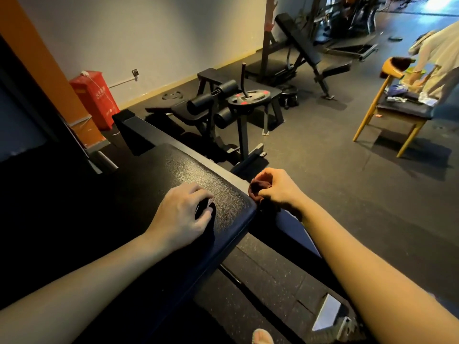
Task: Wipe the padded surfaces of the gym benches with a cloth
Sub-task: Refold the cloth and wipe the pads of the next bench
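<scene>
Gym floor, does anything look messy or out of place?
A weight plate lies loose on the floor by the wall, off any rack. The wooden chair has clutter on its seat and a dark cloth draped over its backrest.

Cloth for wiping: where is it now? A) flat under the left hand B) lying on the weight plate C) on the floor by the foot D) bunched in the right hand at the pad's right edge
D: the right hand grips the bunched dark red cloth against the right edge of the bench pad, while the left hand rests bare on the pad.
</scene>
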Available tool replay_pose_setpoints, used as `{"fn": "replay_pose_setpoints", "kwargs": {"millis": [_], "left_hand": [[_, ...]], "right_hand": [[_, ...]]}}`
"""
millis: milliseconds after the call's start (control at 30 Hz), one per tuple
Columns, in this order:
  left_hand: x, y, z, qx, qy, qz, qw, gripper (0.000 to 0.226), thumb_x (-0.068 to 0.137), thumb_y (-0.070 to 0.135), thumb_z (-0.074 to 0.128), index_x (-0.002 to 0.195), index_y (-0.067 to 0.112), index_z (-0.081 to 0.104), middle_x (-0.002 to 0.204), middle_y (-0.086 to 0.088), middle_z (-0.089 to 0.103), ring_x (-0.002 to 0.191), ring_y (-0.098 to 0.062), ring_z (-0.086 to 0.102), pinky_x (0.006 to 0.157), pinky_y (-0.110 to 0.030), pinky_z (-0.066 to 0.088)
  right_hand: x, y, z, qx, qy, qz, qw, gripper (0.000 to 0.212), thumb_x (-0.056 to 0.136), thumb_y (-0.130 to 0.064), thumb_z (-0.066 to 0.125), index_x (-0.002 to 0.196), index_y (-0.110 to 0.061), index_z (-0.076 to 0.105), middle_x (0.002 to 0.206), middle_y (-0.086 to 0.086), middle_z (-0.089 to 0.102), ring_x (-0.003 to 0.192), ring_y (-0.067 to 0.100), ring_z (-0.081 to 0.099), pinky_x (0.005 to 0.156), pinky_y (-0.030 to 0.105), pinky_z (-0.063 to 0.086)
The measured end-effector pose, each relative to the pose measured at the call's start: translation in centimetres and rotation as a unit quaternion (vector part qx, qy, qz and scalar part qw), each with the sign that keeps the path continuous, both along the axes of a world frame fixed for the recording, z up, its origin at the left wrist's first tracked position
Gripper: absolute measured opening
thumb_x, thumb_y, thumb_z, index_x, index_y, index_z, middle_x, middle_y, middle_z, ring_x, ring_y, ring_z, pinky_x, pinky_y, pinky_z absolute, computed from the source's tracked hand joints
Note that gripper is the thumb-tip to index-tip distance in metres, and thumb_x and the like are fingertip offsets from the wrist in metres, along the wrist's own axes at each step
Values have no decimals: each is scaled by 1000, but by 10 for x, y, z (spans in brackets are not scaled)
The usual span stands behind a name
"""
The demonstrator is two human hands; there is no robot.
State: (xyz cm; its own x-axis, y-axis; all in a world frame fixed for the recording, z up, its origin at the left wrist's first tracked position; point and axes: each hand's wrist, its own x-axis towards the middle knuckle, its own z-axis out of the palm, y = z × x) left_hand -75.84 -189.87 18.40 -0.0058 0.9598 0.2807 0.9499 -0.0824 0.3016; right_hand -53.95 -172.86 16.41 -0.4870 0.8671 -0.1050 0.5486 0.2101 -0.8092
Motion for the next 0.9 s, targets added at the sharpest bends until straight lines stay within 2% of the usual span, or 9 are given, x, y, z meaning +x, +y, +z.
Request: {"fn": "replay_pose_setpoints", "kwargs": {"millis": [100, 200, 333, 433, 533, 633, 767, 833, 900], "left_hand": [[-4, 13, -1, -9, 16, 49, 999, 52, 89, 57, 54, 123, 21, 69, 121, 6, 63, 115, -16, 57, 102, -42, 45], [-7, 24, -2, -38, 38, 108, 993, 75, 84, 76, 51, 132, 21, 64, 132, 5, 59, 124, -17, 53, 108, -44, 43], [-11, 36, 5, -131, 67, 203, 968, 117, 64, 102, 36, 147, 21, 52, 149, 4, 49, 140, -18, 42, 117, -43, 33], [-8, 42, 12, -177, 68, 245, 951, 137, 49, 111, 19, 153, 24, 45, 158, 7, 39, 147, -15, 31, 123, -40, 23], [-5, 43, 14, -199, 38, 254, 946, 139, 48, 112, 18, 156, 27, 41, 162, 11, 32, 151, -12, 24, 125, -35, 13], [-6, 41, 13, -217, 34, 252, 942, 131, 54, 110, 25, 158, 30, 37, 164, 14, 26, 152, -8, 18, 125, -32, 7], [-5, 38, 12, -212, 26, 249, 945, 122, 63, 106, 34, 157, 27, 40, 163, 11, 30, 150, -7, 21, 127, -40, 14], [-5, 38, 13, -214, 25, 248, 944, 121, 65, 104, 35, 158, 28, 38, 164, 11, 29, 151, -6, 20, 126, -38, 14], [-4, 38, 13, -227, 25, 248, 942, 120, 65, 104, 34, 159, 29, 35, 165, 12, 25, 152, -6, 16, 127, -39, 12]], "right_hand": [[-16, 25, -5, -16, 34, 83, 996, 32, 72, 8, 75, 95, -15, 69, 97, 6, 74, 99, 23, 71, 88, 51, 59], [-43, 53, -9, -30, 50, 162, 985, 33, 69, 4, 73, 97, -14, 70, 96, 6, 75, 99, 25, 72, 90, 52, 58], [-88, 84, -16, -60, 72, 235, 968, 31, 70, 4, 69, 97, -10, 70, 97, 11, 75, 98, 32, 72, 86, 56, 58], [-125, 103, -19, -72, 69, 270, 958, 29, 75, 10, 67, 96, -9, 69, 93, 10, 75, 89, 26, 74, 82, 49, 61], [-167, 117, -18, -49, 79, 249, 964, 25, 74, 2, 69, 90, -17, 68, 83, 1, 74, 81, 17, 72, 79, 44, 61], [-217, 130, -18, 0, 91, 186, 978, 21, 74, -5, 70, 90, -17, 64, 81, -1, 69, 82, 19, 66, 69, 37, 54], [-271, 139, -24, 0, 112, 160, 981, 18, 77, -7, 67, 90, -18, 59, 87, -1, 67, 87, 23, 61, 69, 29, 39], [-281, 143, -27, 10, 123, 161, 979, 18, 79, -8, 67, 92, -18, 61, 88, -2, 67, 88, 23, 62, 71, 29, 40], [-283, 149, -32, -2, 136, 185, 973, 19, 78, -7, 71, 93, -17, 65, 89, -1, 69, 90, 23, 64, 74, 33, 48]]}}
